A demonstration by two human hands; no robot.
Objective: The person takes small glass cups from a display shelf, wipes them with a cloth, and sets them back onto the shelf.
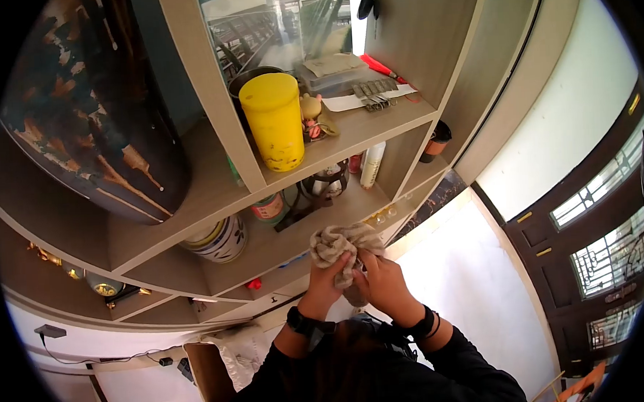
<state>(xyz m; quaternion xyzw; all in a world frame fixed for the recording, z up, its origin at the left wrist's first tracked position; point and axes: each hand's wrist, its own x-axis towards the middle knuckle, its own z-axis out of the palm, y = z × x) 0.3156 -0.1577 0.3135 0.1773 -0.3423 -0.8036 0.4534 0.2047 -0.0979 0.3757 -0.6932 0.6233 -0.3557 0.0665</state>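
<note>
A crumpled beige cloth (342,245) is bunched up between my two hands, in front of the shelf unit. My left hand (327,281) grips it from the left, thumb pressed into the folds. On the other side my right hand (384,283) pinches the cloth with bent fingers. The lower end of the cloth hangs between the hands, partly hidden by them. Nearest beyond the hands is the edge of a lower shelf (267,250).
A yellow container (272,124), a small figurine (311,108) and a clear plastic box (334,71) stand on the upper shelf. Below are a white bottle (373,164) and a patterned pot (219,240). A large dark vase (92,117) fills the left. An open cardboard box (209,375) sits on the floor.
</note>
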